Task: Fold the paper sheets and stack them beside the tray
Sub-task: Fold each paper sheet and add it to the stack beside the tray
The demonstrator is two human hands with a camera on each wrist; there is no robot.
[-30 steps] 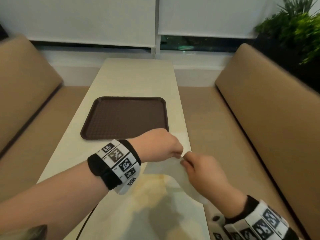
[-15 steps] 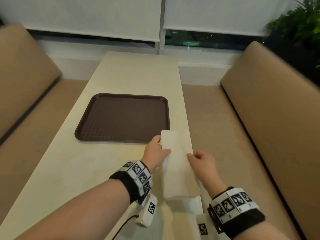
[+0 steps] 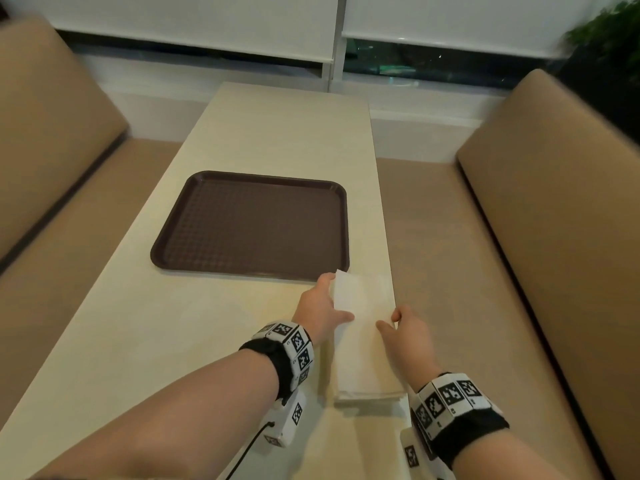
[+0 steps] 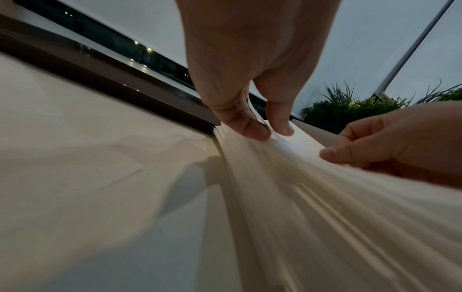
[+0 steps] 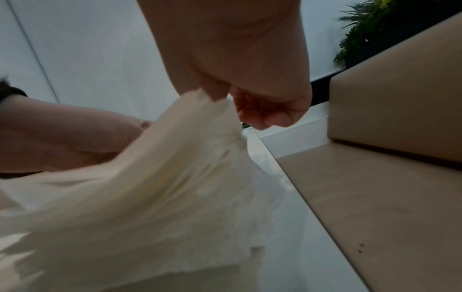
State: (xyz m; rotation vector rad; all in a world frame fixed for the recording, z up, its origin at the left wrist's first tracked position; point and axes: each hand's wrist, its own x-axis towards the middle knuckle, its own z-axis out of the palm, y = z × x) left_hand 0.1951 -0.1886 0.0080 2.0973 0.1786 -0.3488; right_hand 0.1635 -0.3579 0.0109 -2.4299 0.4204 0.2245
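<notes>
A stack of folded white paper sheets (image 3: 367, 355) lies along the table's right edge, just in front of the near right corner of the brown tray (image 3: 249, 223). My left hand (image 3: 334, 297) is at the stack's far left side. In the left wrist view its thumb and a finger pinch the edge of the top sheet (image 4: 287, 142). My right hand (image 3: 389, 320) holds the same sheet at its right edge, thumb on top and fingers curled beneath. The right wrist view shows the paper (image 5: 162, 177) lifted slightly at my right hand (image 5: 250, 106).
The cream table (image 3: 225, 341) is long and narrow, with tan benches on the left (image 3: 52, 220) and right (image 3: 554, 237). The stack sits very close to the table's right edge. A window with blinds and a plant (image 3: 609, 46) are at the far end.
A second ago both hands held a sheet together in the air near me. They have since carried it forward and laid it on the stack by the tray, where they still hold it.
</notes>
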